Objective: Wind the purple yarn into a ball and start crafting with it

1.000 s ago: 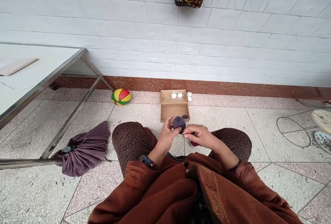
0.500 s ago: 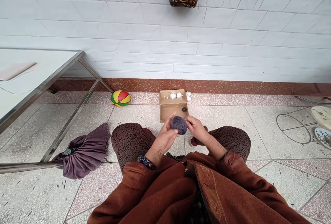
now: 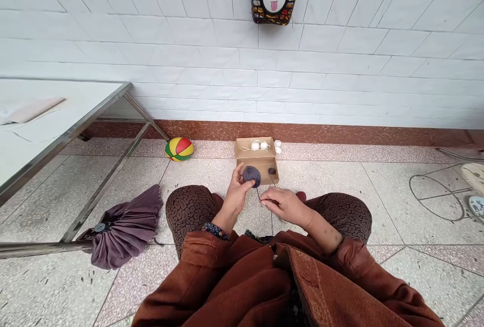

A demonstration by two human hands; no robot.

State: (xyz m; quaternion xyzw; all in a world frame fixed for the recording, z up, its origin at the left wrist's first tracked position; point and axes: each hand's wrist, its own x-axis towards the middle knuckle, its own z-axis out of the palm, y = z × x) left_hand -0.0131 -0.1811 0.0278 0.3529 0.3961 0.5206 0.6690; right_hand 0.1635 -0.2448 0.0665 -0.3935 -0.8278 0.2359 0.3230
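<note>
Ctr of frame, our left hand has its grip curled round a dk purple-grey yarn ball, thumb on the near side. Just lower right, our right hand has a narrow grip, thumb & fingertips pinched tog. on a dk strand that runs down fr. the yarn ball. The yarn ball is mid-frame, held above the floor, covering the lower left part of an open cardboard box in our view. In the right side of the box we see a small dk ball. Two white balls lie in the open lid; two more sit just right of it. Left of ctr, a red, yellow & green ball rests nr the brown skirting; lower left, a purple umbrella; upper left, a white-topped desk w/ a metal frame.
</note>
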